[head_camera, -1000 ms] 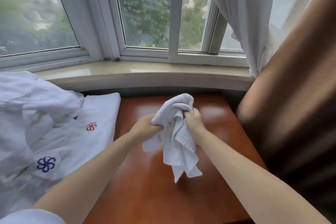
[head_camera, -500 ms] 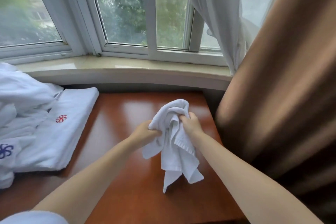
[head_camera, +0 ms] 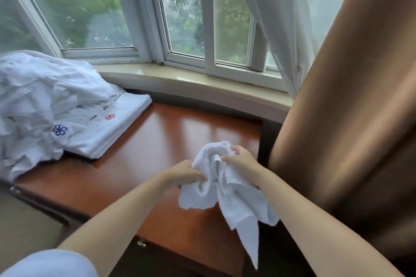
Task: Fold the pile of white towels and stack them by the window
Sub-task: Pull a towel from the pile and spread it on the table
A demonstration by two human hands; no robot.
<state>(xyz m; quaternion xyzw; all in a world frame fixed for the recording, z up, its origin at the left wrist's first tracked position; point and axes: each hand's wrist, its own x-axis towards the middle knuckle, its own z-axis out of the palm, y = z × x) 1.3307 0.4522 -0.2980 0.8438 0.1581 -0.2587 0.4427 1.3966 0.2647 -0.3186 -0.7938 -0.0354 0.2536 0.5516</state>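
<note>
2 hands grip 1 bunched white towel (head_camera: 227, 189) above your desk (head_camera: 144, 164): your left hand (head_camera: 185, 172) and right hand (head_camera: 242, 158) each clutch its top. The loose pile (head_camera: 38, 101) overlaps folded towels (head_camera: 117, 126) at left, partly cut off.

Red-brown wood worktop (head_camera: 171, 141): folded towel stack (head_camera: 117, 128) at left, loose towel pile (head_camera: 42, 96) overlapping it.

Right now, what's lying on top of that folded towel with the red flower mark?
A rumpled heap of white towels spills over the left part of the folded towel, one showing a blue flower mark. How far the folded towel runs beneath the heap is hidden.
</note>
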